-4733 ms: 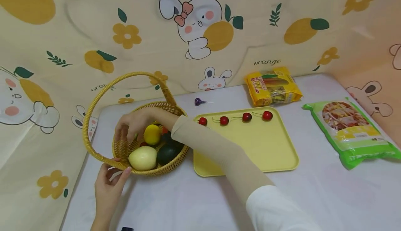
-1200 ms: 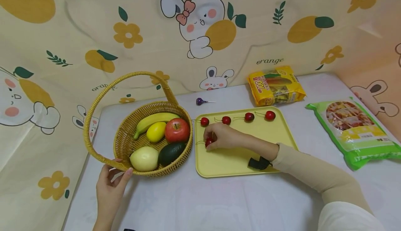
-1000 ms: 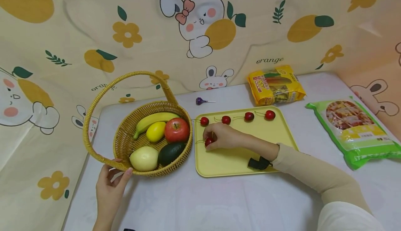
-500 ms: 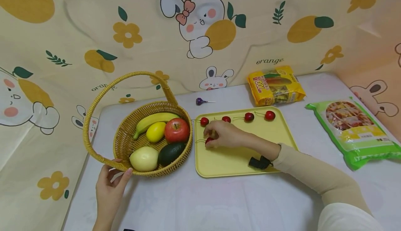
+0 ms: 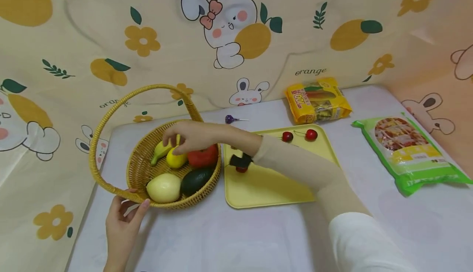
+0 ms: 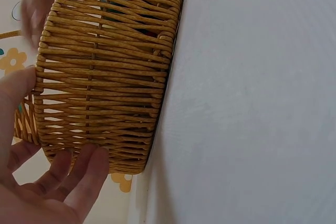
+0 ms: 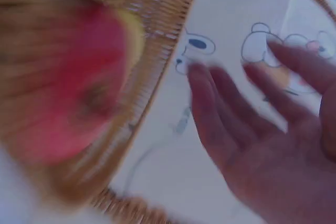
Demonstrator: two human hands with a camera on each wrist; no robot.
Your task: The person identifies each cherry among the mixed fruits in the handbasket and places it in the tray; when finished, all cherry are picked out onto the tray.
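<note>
My left hand (image 5: 123,218) grips the near-left rim of a wicker basket (image 5: 134,169) by the foot of its handle; in the left wrist view its thumb and fingertips press the woven wall (image 6: 105,82). Inside lie a banana (image 5: 159,152), a lemon (image 5: 175,160), a red apple (image 5: 204,158), a dark green avocado (image 5: 196,181) and a pale yellow fruit (image 5: 164,188). Over the banana and lemon hovers my right hand (image 5: 192,136), bent fingers spread, holding nothing. Motion blurs the right wrist view. A cherry (image 5: 242,170) lies on the yellow tray (image 5: 266,190), partly behind the black wrist strap.
Two more cherries show along the tray's back edge, one being the rightmost cherry (image 5: 311,135); my right arm crosses the tray. Behind it are a lollipop (image 5: 230,119) and a yellow snack packet (image 5: 318,101). A green-and-white food bag (image 5: 410,151) lies at the right.
My right hand has let go of the cherry on the tray's left side and moved left over the basket. My left hand keeps its hold on the rim. The head view has shifted slightly.
</note>
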